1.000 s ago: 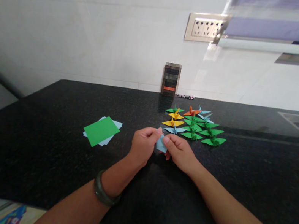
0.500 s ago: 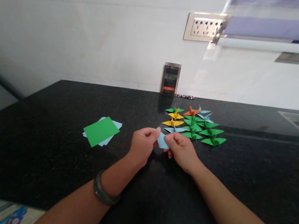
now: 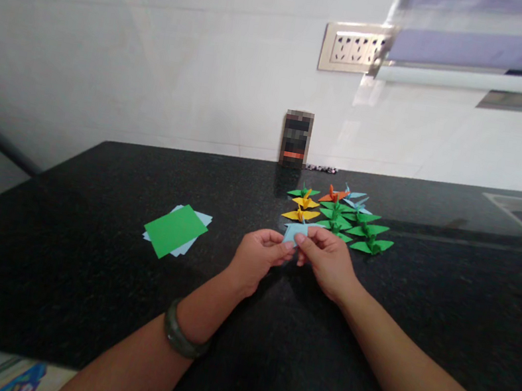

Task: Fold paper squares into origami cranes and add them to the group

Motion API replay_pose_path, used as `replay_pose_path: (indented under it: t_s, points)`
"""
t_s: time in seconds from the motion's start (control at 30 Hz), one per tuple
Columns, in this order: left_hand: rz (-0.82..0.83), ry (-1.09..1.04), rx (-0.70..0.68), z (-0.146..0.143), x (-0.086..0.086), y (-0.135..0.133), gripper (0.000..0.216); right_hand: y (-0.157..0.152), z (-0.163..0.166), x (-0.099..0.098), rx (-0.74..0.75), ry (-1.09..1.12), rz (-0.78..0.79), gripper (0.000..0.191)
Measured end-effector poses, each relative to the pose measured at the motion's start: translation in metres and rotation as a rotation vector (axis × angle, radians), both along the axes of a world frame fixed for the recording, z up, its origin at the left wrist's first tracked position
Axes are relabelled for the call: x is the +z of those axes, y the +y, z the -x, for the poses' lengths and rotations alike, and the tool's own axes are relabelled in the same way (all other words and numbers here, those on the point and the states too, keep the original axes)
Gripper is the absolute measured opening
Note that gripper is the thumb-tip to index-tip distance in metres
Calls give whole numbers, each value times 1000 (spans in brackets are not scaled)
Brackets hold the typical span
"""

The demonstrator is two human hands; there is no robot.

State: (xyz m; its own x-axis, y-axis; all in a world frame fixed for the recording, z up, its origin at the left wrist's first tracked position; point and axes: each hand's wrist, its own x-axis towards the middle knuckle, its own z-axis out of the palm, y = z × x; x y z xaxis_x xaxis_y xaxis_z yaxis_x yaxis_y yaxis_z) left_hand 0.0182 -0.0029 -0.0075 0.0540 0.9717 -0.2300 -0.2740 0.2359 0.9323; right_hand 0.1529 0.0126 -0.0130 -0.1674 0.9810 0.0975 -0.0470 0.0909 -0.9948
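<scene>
A small folded piece of light blue paper (image 3: 293, 233) is held up above the dark countertop, pinched between both hands. My left hand (image 3: 258, 255) grips its lower left edge, thumb on top. From the other side my right hand (image 3: 328, 259) pinches it, with the thumb pressed on the face of the paper. Just behind the hands stand rows of folded paper cranes: several green ones (image 3: 372, 245), yellow ones (image 3: 301, 215), an orange one (image 3: 333, 195) and light blue ones (image 3: 360, 205). The held paper and fingers partly cover the nearest cranes.
Flat paper sheets (image 3: 176, 231), green on top of light blue, lie to the left on the black countertop (image 3: 73, 284). A pixelated dark upright object (image 3: 296, 139) leans at the wall beside a beaded string (image 3: 322, 168). A socket panel (image 3: 351, 48) is on the wall.
The blue paper has been turned and raised slightly in the fingers. My left hand has shifted a little right and down, its thumb now lower on the paper.
</scene>
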Motion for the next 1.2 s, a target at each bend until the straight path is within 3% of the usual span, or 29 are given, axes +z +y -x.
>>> replay_pose_path:
  t_s: [0.1,0.2,0.47,0.73,0.83,0.93,1.1,1.2]
  points:
    - [-104,66,83,0,-1,1,24,-1,-2,3,53,-146,-21,22]
    - [-108,47,59,2,0,2,24,-2,-2,6,50,-196,-19,23]
    - [-111,-45,92,4,3,1,19,0,-4,5,20,-29,-29,30]
    - [-57,-93,37,4,9,0,15,2,-6,0,7,23,-27,11]
    - [1,-18,-55,5,8,1,24,1,-8,3,21,-63,-112,8]
    - [-10,55,-56,5,4,2,29,-1,-8,7,52,-113,-165,8]
    - [-119,156,10,6,1,2,24,-1,-4,5,88,-62,-28,22]
    - [-214,238,-2,5,-1,2,21,1,-4,2,136,-135,-32,25]
